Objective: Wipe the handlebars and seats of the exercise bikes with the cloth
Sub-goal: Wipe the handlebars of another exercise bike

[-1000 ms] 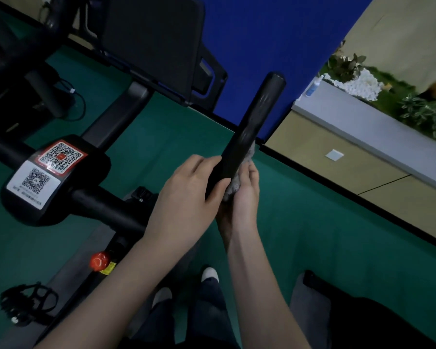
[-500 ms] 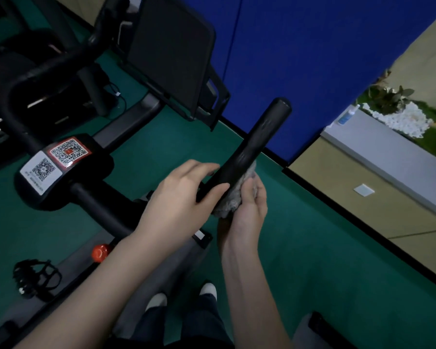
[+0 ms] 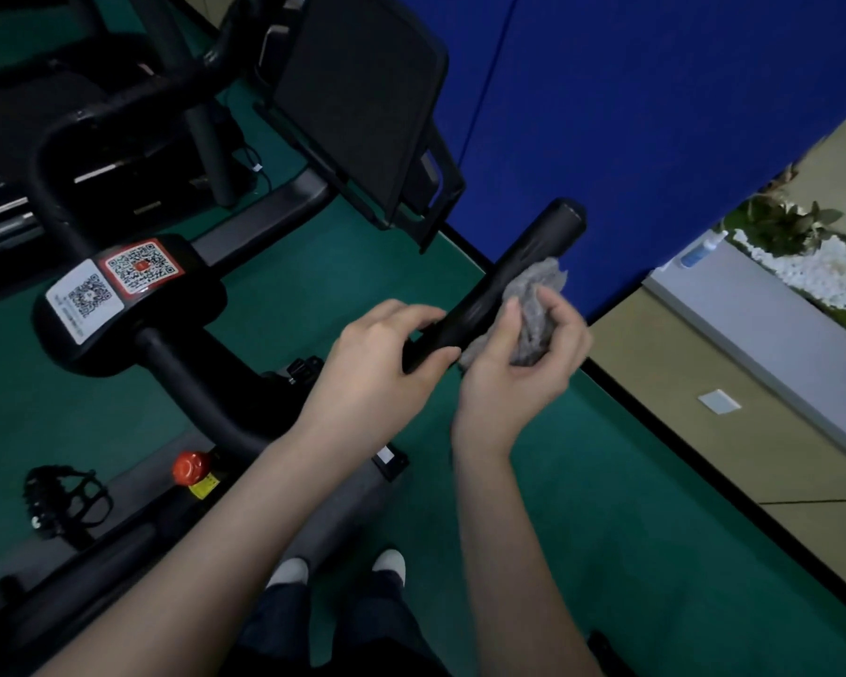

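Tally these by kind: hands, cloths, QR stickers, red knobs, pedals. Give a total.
hands: 2, left hand gripping the handlebar, right hand holding the cloth
cloth: 1
QR stickers: 2, white sticker and red sticker
red knob: 1
pedal: 1
Total: 7

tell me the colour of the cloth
Grey: the crumpled grey cloth against the black handlebar, head view.
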`<move>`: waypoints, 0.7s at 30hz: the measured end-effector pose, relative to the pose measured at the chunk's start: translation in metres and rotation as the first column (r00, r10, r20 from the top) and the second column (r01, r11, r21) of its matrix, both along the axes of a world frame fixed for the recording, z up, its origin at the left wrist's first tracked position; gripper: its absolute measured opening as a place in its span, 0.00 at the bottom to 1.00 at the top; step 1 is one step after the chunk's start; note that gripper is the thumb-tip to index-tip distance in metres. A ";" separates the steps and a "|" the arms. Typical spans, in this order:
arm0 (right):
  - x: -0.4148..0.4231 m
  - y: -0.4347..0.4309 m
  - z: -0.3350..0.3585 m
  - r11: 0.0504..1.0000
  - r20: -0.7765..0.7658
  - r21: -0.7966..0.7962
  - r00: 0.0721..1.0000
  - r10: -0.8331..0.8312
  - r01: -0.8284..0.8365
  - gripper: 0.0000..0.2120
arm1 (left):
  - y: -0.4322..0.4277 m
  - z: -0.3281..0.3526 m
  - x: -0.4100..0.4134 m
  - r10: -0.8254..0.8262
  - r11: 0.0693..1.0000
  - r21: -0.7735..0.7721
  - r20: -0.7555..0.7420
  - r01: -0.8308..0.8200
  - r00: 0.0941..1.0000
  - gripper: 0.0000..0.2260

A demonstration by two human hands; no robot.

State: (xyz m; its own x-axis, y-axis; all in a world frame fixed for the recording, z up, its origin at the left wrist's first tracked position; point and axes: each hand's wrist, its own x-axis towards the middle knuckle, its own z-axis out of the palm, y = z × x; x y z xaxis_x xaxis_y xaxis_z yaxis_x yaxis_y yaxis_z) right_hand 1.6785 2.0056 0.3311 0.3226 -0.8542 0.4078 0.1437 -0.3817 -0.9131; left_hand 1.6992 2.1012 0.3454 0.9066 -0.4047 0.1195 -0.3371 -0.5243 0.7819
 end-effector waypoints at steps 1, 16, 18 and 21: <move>0.004 -0.006 0.002 1.000 0.002 -0.022 1.000 -0.009 0.009 0.08 | 0.000 0.000 0.000 0.000 1.000 -0.003 -0.003 0.000 1.000 0.14; 0.003 -0.024 0.015 0.877 -0.181 -0.461 0.982 0.055 -0.134 0.08 | 0.000 0.000 0.000 -0.007 1.000 -0.026 -0.039 0.006 0.999 0.14; -0.002 -0.028 0.016 0.772 -0.288 -0.578 0.952 0.108 -0.262 0.08 | 0.000 0.001 0.000 -0.011 0.999 -0.031 -0.048 0.009 0.999 0.13; -0.008 -0.034 0.019 0.597 -0.464 -0.645 0.865 0.190 -0.477 0.07 | 0.000 0.001 0.001 -0.022 0.999 -0.027 -0.056 0.020 0.998 0.13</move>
